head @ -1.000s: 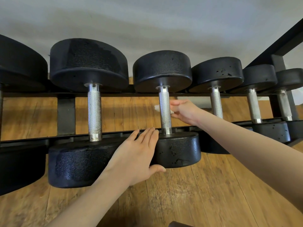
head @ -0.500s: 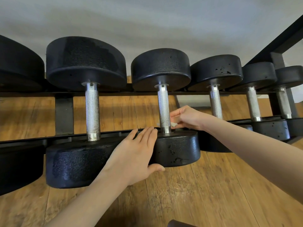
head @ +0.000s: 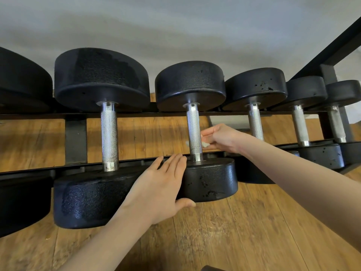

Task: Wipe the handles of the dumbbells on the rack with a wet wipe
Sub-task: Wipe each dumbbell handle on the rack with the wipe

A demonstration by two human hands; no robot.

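Note:
Several black dumbbells with knurled steel handles lie across a black rack [head: 76,137]. My right hand [head: 220,138] pinches a white wet wipe [head: 205,144] against the lower half of the middle dumbbell's handle [head: 193,130]; a bit of wipe shows on the handle's left side too. My left hand [head: 160,184] rests with straight fingers on the near head [head: 213,178] of that dumbbell, thumb under its lower edge. A larger dumbbell's handle [head: 109,135] stands to the left, and smaller ones [head: 256,124] to the right.
Wooden floor [head: 234,231] lies below and behind the rack. A black diagonal rack post [head: 332,45] rises at the right. A pale wall fills the top. The rack's rails run under the dumbbell heads, front and back.
My right hand slid the wipe down the middle handle toward the near head and now sits slightly higher again. My left hand stayed on the near head.

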